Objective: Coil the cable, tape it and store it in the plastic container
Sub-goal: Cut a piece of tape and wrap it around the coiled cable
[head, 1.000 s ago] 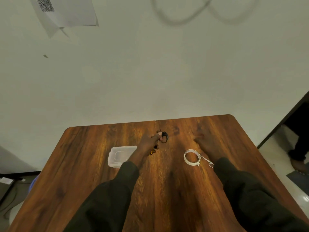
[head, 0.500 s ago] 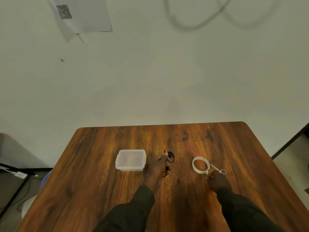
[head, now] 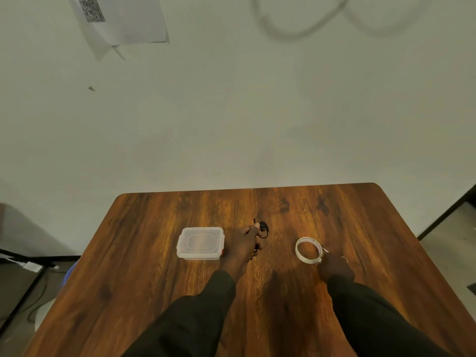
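A thin black cable point(head: 263, 229) lies in a small loop on the wooden table point(head: 144, 253). My left hand point(head: 242, 249) is closed on the cable's near part, just right of the container. The clear plastic container point(head: 200, 243) stands with its lid on, left of centre. A white tape roll point(head: 307, 249) lies flat to the right. My right hand point(head: 334, 267) rests at the roll's near right rim, fingers curled and touching it. Small scissors point(head: 345, 259) peek out from under that hand.
The table's far edge meets a pale wall point(head: 231, 112). A paper sheet with a printed code point(head: 116, 19) hangs at the upper left. The floor drops away on the table's left and right sides.
Both hands have drawn back toward me. My right hand went from beyond the tape roll to its near rim. My left hand kept hold of the cable.
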